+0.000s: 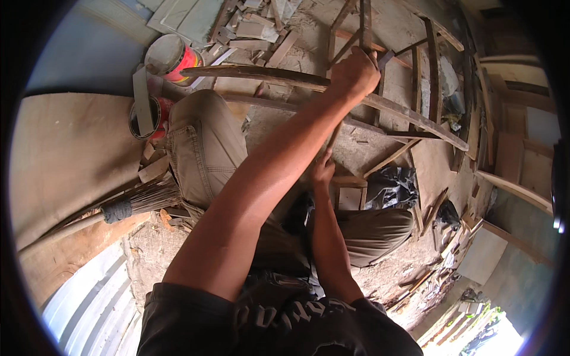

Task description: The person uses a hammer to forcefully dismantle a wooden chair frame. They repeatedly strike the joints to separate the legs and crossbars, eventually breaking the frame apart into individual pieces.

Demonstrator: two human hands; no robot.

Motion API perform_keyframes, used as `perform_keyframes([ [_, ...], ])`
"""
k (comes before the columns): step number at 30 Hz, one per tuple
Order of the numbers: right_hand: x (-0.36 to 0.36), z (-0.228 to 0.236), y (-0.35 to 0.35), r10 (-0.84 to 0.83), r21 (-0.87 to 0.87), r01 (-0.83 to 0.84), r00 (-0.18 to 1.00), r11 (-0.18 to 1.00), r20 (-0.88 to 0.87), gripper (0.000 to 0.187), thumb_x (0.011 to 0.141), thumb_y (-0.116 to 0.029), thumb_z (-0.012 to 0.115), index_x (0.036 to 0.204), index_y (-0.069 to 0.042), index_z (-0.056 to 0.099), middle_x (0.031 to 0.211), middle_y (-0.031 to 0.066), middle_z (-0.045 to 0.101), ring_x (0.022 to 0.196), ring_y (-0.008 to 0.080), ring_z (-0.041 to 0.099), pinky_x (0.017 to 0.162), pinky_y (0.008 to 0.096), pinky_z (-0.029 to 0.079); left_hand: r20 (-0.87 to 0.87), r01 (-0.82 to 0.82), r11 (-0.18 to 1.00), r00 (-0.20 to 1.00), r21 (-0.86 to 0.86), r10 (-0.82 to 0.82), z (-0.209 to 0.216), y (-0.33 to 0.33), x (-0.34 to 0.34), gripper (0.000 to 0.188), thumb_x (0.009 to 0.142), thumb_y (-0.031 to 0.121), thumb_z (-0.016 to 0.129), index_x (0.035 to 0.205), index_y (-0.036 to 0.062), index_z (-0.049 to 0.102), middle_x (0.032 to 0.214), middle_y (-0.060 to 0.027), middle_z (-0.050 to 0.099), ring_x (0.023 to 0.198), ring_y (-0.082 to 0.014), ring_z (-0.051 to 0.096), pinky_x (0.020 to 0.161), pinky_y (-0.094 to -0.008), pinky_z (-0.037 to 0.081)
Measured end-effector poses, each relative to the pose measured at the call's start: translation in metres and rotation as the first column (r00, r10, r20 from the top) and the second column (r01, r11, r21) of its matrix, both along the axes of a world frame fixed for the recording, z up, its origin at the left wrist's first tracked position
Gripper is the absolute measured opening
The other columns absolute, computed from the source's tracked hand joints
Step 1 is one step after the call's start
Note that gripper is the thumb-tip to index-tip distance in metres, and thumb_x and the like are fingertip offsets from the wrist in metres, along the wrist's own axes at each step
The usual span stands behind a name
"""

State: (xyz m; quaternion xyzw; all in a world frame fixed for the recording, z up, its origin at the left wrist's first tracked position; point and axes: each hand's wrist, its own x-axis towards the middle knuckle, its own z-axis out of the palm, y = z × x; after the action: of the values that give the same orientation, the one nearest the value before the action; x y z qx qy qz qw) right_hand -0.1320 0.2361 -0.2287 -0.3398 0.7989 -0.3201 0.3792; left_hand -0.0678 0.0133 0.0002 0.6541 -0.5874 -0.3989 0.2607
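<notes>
My left arm reaches across to the upper right, and my left hand point(355, 76) is closed at a joint of a slatted wooden frame point(415, 118). A long, slightly curved wooden bar point(255, 72) passes under that hand. Lower down, my right hand point(323, 170) is closed round a thin wooden handle point(334, 139). The handle's far end runs out of sight behind the bar and my left hand. A dark block point(386, 58) shows just beyond my left fingers; whether it belongs to the handle I cannot tell.
Two red buckets point(193, 62) stand at the upper left, near wood offcuts point(255, 35). A stick broom point(139, 204) lies by my left knee. Black plastic point(392, 187) lies by my right knee. Boards point(77, 154) lean at the left; wood scraps point(424, 276) lie right.
</notes>
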Motion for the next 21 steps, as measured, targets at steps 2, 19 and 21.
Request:
perform_keyframes([
  [2,0.000,-0.002,-0.005,0.053,0.145,-0.057,0.998,0.988,0.026,0.083,0.094,-0.064,0.032,0.061,0.010,0.053,0.051,0.0163,0.050,0.052,0.0233,0.049,0.052,0.0454,0.039,0.023,-0.013,1.000,1.000,-0.011,0.013,0.000,-0.002,0.003,0.046,0.098,0.038,0.036,0.107,-0.0055,0.046,0.090,-0.0254,0.066,0.084,-0.0392,0.067,0.076,-0.0472,0.053],
  [19,-0.025,0.222,0.095,0.050,-0.242,-0.019,0.991,0.970,0.122,0.032,0.098,-0.038,0.048,0.092,-0.006,0.048,0.058,-0.0056,0.039,0.043,0.0018,0.033,0.036,0.0187,0.028,0.418,0.355,0.927,0.828,0.123,-0.373,-0.010,-0.011,0.096,0.047,0.099,0.037,0.036,0.078,0.0034,0.062,0.061,-0.0052,0.058,0.045,-0.0143,0.050,0.044,-0.0351,0.044],
  [21,-0.017,0.269,0.075,0.068,-0.333,0.011,0.972,0.943,0.226,0.035,0.098,-0.038,0.047,0.095,-0.004,0.049,0.059,-0.0045,0.040,0.041,0.0024,0.033,0.035,0.0190,0.027,0.318,0.339,0.910,0.858,0.239,-0.403,0.015,0.003,0.104,0.050,0.096,0.040,0.038,0.081,0.0014,0.066,0.076,-0.0165,0.067,0.063,-0.0246,0.066,0.061,-0.0422,0.053],
])
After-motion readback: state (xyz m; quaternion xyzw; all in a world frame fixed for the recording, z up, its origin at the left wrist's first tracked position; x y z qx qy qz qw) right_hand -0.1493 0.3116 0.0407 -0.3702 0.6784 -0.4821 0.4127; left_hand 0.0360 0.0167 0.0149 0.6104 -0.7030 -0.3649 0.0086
